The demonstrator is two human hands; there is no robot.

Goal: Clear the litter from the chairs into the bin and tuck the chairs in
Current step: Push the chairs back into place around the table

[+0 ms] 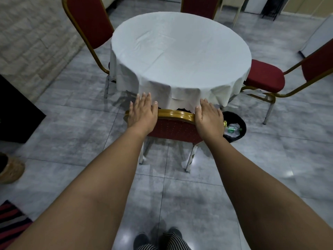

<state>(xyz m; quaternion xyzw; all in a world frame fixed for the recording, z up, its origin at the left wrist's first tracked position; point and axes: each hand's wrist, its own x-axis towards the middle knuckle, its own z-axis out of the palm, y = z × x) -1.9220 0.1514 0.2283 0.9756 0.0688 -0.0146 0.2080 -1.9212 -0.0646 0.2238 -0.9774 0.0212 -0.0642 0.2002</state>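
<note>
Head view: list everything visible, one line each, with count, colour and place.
table: one, round, under a white cloth, centre.
near chair: one, red with gold frame, tucked against the table's near edge.
left chair: one, red and gold, far left of the table.
far chair: one, red and gold, behind the table.
right chair: one, red and gold, seat showing, not fully tucked in.
bin: one, black, on the floor right of the near chair, litter inside.
rug: one, red and black stripes, lower left corner.
left hand: flat on the near chair's top rail, fingers straight.
right hand: flat on the same rail, fingers straight.
</note>
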